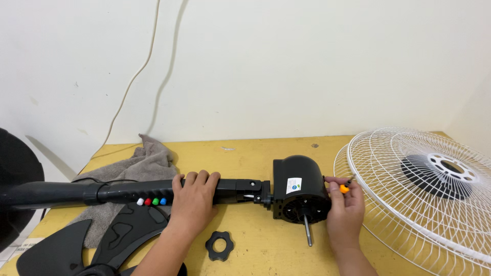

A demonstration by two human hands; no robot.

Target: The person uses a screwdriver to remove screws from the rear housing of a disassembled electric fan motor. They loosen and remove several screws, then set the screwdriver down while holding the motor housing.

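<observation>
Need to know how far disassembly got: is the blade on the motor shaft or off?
Off: the motor shaft sticks out bare, and the black blade lies flat on the table.

Setting: appeared to be a home repair corner or small workshop, not a fitted lab.
Work surface: a yellow-painted wooden table (255,148), worn and scuffed, was pushed against the wall.
Wall: plain white plaster (286,66), with a loose white cable (134,76) hanging down it.
Clutter: a grey rag (146,161) lay crumpled on the table beside dismantled fan parts (434,179).
</observation>
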